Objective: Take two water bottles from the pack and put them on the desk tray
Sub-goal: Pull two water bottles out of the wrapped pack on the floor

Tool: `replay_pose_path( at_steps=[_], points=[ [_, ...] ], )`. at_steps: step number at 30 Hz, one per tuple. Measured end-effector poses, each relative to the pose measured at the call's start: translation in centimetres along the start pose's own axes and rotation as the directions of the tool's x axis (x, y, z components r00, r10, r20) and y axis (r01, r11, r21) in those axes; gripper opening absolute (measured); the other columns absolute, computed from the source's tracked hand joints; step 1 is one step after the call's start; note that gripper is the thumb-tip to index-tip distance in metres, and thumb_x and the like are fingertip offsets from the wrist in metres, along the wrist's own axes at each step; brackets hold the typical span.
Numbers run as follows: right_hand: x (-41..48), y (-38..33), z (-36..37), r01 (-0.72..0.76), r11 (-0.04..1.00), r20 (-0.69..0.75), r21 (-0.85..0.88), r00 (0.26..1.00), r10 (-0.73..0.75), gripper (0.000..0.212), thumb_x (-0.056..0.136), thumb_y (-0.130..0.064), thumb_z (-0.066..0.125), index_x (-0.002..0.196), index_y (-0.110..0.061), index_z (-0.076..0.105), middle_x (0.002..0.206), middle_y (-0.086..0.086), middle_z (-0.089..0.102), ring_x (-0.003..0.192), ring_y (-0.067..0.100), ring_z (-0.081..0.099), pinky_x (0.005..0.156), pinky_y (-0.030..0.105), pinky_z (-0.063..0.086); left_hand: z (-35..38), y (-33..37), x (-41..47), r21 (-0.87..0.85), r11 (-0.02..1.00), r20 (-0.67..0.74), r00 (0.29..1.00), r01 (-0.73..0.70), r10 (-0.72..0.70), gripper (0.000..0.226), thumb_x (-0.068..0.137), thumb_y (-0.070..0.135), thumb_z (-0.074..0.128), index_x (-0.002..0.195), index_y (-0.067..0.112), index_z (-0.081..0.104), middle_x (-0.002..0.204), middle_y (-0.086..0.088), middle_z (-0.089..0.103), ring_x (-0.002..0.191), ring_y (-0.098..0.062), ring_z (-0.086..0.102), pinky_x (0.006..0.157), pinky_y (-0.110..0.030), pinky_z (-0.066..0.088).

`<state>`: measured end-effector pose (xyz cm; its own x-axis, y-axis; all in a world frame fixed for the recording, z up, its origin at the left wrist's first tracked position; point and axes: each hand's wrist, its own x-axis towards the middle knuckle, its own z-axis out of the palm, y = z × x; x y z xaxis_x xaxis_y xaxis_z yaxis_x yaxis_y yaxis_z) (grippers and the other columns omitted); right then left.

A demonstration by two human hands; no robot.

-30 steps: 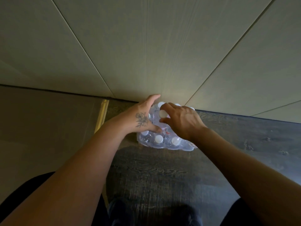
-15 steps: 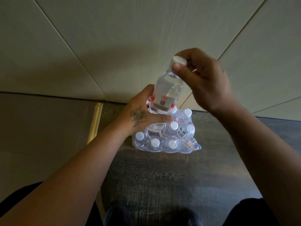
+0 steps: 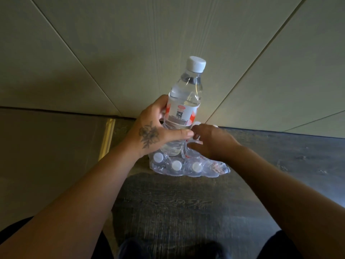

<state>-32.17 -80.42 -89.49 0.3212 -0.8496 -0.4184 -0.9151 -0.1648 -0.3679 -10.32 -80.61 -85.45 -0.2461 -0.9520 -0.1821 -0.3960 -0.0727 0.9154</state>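
Left hand (image 3: 149, 134) grips one bottle (image 3: 183, 107) upright; right hand (image 3: 211, 143), fingers spread and empty, reaches into the pack (image 3: 188, 165) on the floor, likely for the second.

The bottle (image 3: 183, 107) is clear glossy plastic with a matt white ribbed cap (image 3: 196, 63) and a smooth printed label (image 3: 182, 114). The pack (image 3: 188, 163) is wrapped in shiny, crinkled clear film. The floor (image 3: 177, 202) looks like dark grained wood; the wall panels (image 3: 149, 43) look matt.
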Motion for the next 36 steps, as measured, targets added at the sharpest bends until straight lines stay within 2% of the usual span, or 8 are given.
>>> replay_pose_path(
  at_steps=[3,5,10,15,20,25,32,36],
  points=[
    [0.3,0.1,1.8,0.02,0.979,0.023,-0.201,1.0,-0.015,0.055,0.094,-0.052,0.071,0.138,-0.023,0.058,0.136,0.005,0.065,0.123,0.026,0.065,0.1,0.047,0.058,0.1,-0.3,0.2,-0.033,0.999,-0.001,1.0,-0.008,0.008,0.078,0.062,0.049,0.096,0.131,0.032,0.062,0.117,0.016,0.079,0.113,-0.008,0.076,0.098,-0.049,0.065],
    [0.3,0.2,2.9,0.01,0.968,0.03,-0.252,1.0,-0.002,0.059,0.094,-0.05,0.073,0.143,-0.023,0.056,0.142,0.006,0.06,0.123,0.028,0.066,0.099,0.046,0.059,0.2,-0.3,0.3,-0.039,0.999,-0.008,1.0,-0.022,0.022,0.079,0.063,0.045,0.096,0.133,0.033,0.061,0.12,0.009,0.08,0.114,-0.013,0.077,0.101,-0.054,0.064],
    [1.0,1.2,3.2,-0.069,0.994,-0.052,-0.088,0.997,0.065,0.034,0.091,-0.032,0.079,0.123,-0.022,0.073,0.126,0.005,0.065,0.089,0.018,0.065,0.07,0.029,0.055,0.2,-0.2,0.4,-0.043,0.999,-0.016,0.999,-0.029,0.028,0.075,0.062,0.046,0.091,0.13,0.035,0.061,0.115,0.013,0.079,0.106,-0.003,0.075,0.094,-0.038,0.065],
    [0.5,0.5,0.3,-0.029,0.998,-0.166,0.048,0.985,0.036,0.027,0.08,-0.028,0.084,0.105,-0.02,0.08,0.096,-0.005,0.058,0.084,0.02,0.064,0.06,0.024,0.041,-0.1,0.3,0.3,-0.028,0.998,-0.017,0.999,-0.051,0.051,0.064,0.065,0.041,0.09,0.118,0.052,0.058,0.118,0.023,0.073,0.104,0.008,0.071,0.081,-0.01,0.059],
    [-1.0,-1.3,-6.4,-0.003,0.984,-0.377,0.18,0.923,0.072,0.014,0.073,-0.022,0.084,0.087,-0.022,0.082,0.081,-0.013,0.058,0.071,0.004,0.057,0.059,0.022,0.039,-0.2,0.4,0.6,-0.045,0.997,-0.031,0.997,-0.069,0.068,0.071,0.06,0.045,0.093,0.124,0.037,0.063,0.114,0.016,0.077,0.1,0.0,0.075,0.079,-0.014,0.061],
    [-2.9,-3.0,-12.6,0.044,0.972,-0.495,0.231,0.865,0.078,0.012,0.072,-0.025,0.084,0.084,-0.028,0.082,0.074,-0.013,0.058,0.067,-0.005,0.054,0.055,0.014,0.035,-0.9,0.6,0.8,-0.04,0.997,-0.064,0.996,-0.059,0.056,0.067,0.064,0.035,0.1,0.114,0.054,0.059,0.111,0.037,0.075,0.101,0.02,0.069,0.079,0.0,0.053],
    [-3.3,-4.6,-13.8,0.165,0.977,-0.615,0.137,0.787,-0.047,0.015,0.071,-0.022,0.075,0.083,-0.022,0.084,0.073,-0.009,0.053,0.063,0.001,0.051,0.054,0.01,0.031,-1.4,-0.4,1.0,-0.059,0.997,-0.067,0.996,-0.054,0.05,0.073,0.074,0.024,0.101,0.122,0.054,0.054,0.11,0.05,0.07,0.107,0.025,0.066,0.082,0.002,0.051],
    [-2.8,-4.7,-12.7,0.152,0.982,-0.599,0.114,0.799,-0.054,0.019,0.074,-0.015,0.079,0.092,-0.016,0.085,0.082,-0.003,0.056,0.069,0.012,0.05,0.058,0.011,0.033,-1.1,-0.4,1.3,-0.063,0.995,-0.06,0.995,-0.078,0.074,0.076,0.072,0.025,0.101,0.123,0.055,0.053,0.111,0.052,0.068,0.11,0.026,0.064,0.084,0.002,0.051]
  ],
)
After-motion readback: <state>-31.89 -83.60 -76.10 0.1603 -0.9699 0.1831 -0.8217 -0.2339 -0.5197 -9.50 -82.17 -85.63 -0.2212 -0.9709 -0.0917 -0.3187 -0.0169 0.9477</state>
